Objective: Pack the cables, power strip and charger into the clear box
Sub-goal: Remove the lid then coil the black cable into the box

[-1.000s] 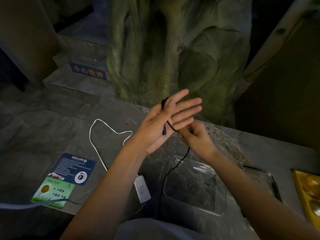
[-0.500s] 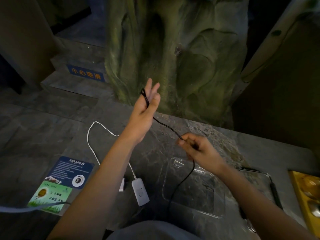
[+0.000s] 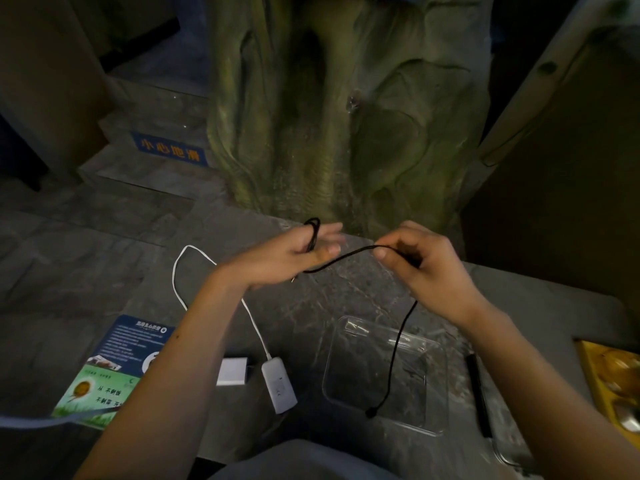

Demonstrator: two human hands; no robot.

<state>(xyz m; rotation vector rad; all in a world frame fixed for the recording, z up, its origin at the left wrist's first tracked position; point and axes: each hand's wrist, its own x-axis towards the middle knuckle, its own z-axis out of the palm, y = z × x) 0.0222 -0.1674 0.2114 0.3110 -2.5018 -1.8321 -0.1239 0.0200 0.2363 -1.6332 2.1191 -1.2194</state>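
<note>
A thin black cable [image 3: 400, 336] is looped round the fingers of my left hand [image 3: 294, 256], which is held flat above the stone table. My right hand [image 3: 420, 263] pinches the same cable a little to the right, and the cable's free end hangs down over the clear box [image 3: 384, 374]. The box stands on the table below my right hand and looks bare inside. A white power strip [image 3: 278, 384] with its white cable [image 3: 178, 271] lies left of the box. A white charger [image 3: 232, 371] sits beside the strip.
A blue and green leaflet [image 3: 114, 368] lies at the table's left edge. A black pen-like object [image 3: 478, 393] rests right of the box, by a second clear rim. A yellow tray [image 3: 613, 379] sits at far right. A sculpted green trunk [image 3: 346, 109] rises behind the table.
My left hand has come down and turned flat with more cable looped on its fingers. My right hand rose and pulled the cable sideways, so its free end now dangles over the box.
</note>
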